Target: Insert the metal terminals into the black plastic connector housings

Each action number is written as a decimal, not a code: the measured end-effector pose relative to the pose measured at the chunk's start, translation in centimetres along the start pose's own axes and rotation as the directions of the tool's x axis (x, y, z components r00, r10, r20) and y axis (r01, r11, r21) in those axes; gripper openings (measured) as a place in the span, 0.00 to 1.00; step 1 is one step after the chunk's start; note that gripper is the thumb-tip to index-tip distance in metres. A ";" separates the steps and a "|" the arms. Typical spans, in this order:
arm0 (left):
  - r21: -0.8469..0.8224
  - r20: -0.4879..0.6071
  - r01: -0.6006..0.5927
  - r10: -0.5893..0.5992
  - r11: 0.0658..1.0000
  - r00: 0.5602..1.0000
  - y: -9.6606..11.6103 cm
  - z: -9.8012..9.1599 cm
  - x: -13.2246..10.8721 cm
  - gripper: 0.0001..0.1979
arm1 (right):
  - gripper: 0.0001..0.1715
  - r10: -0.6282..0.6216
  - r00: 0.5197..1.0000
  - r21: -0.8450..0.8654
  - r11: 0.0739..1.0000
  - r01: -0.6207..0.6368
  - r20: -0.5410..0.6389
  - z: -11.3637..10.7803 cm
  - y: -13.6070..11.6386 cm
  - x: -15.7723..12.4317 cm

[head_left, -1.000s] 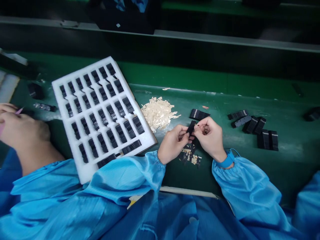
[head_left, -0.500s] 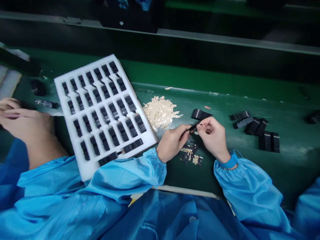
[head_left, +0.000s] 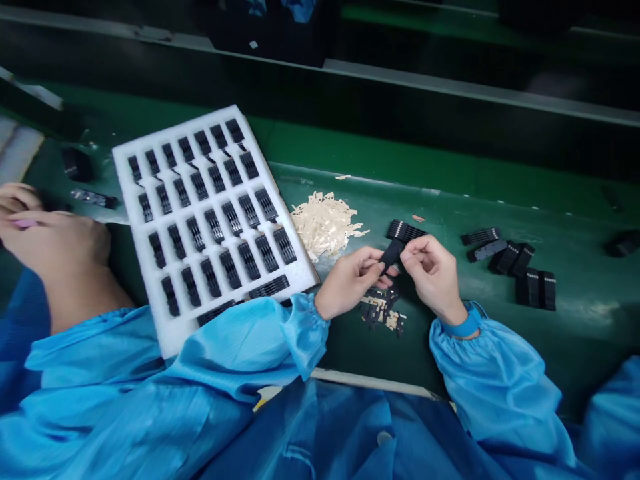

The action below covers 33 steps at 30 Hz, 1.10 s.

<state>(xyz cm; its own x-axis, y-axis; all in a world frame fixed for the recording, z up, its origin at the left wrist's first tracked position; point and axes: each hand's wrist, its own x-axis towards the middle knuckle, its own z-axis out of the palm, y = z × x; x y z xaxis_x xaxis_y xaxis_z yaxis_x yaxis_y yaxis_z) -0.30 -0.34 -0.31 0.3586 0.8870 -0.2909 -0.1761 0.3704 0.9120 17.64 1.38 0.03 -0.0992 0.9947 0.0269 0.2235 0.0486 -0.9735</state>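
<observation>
My left hand [head_left: 347, 281] grips a flat black rectangular piece [head_left: 391, 256] between thumb and fingers, its broad face turned up. At the right end of that piece, my right hand [head_left: 433, 275] has thumb and forefinger pinched together; what sits between those fingertips is too small to make out. Just behind the hands lies a stack of black pieces [head_left: 406, 231] with pale marks along the edge. Under them is a small heap of black and beige cut strips [head_left: 384, 312]. A larger pile of beige strips [head_left: 327, 223] lies beyond my left hand.
A white foam tray [head_left: 165, 337] with rows of black pieces in its slots stands to the left, partly under my sleeve. More black stacks [head_left: 541, 288] and a grey-faced piece [head_left: 487, 250] lie right. Another person's hands [head_left: 65, 243] are at the far left.
The black piece has turned from edge-on to showing its broad face. My right hand has shifted slightly right. The view has moved a little.
</observation>
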 end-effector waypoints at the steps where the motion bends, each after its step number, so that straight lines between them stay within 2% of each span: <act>1: 0.029 -0.007 -0.018 0.018 0.999 1.000 -0.2 0.0 -0.1 0.10 | 0.06 0.013 1.000 0.000 1.000 -0.013 -0.003 0.1 0.1 0.0; 7: 0.260 0.006 -0.140 0.143 0.955 0.990 -0.5 -0.3 -0.4 0.13 | 0.12 0.054 0.998 -0.001 0.999 -0.054 -0.015 0.1 0.4 0.0; 10: 0.282 0.001 -0.149 0.155 0.948 0.988 0.0 -0.5 -0.5 0.14 | 0.14 0.069 0.997 0.039 0.997 -0.071 0.034 -0.2 0.2 0.4; 13: 0.165 0.005 -0.103 0.104 0.981 0.995 0.6 -0.4 -0.6 0.16 | 0.16 0.081 0.986 0.149 0.984 -0.103 0.147 -0.7 -0.1 0.7; 16: -0.077 0.117 0.035 -0.026 0.996 0.993 1.0 -0.4 -0.6 0.16 | 0.15 0.078 0.954 0.260 0.953 -0.156 0.289 -1.0 -0.3 0.6; 18: -0.219 0.185 0.139 -0.099 0.966 0.978 1.2 -0.3 -0.7 0.15 | 0.14 0.060 0.944 0.291 0.943 -0.160 0.326 -1.0 -0.4 0.4; 20: -0.298 0.194 0.185 -0.131 0.937 0.972 1.2 -0.3 -0.6 0.14 | 0.15 0.037 0.949 0.294 0.947 -0.134 0.313 -0.8 -0.4 0.2; 24: -0.331 0.180 0.203 -0.150 0.921 0.972 1.0 -0.4 -0.5 0.15 | 0.18 0.030 0.977 0.233 0.969 -0.080 0.212 -0.1 -0.4 0.0; 29: -0.387 0.177 0.258 -0.203 0.885 0.963 1.2 -0.6 -0.2 0.13 | 0.15 0.007 0.977 0.165 0.985 -0.043 0.211 -0.3 -0.5 0.4; 33: -0.397 0.147 0.271 -0.230 0.877 0.962 1.3 -0.7 -0.1 0.14 | 0.13 -0.027 0.999 0.085 0.996 0.024 0.028 -1.1 -0.8 0.7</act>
<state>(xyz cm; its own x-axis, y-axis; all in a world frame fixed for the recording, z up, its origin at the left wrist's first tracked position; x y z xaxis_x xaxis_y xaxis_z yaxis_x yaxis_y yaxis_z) -1.19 0.19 0.69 0.5201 0.7275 -0.4476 -0.4217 0.6744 0.6061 18.45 2.10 1.11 -0.1326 0.9901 0.0463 0.1377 0.0647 -0.9884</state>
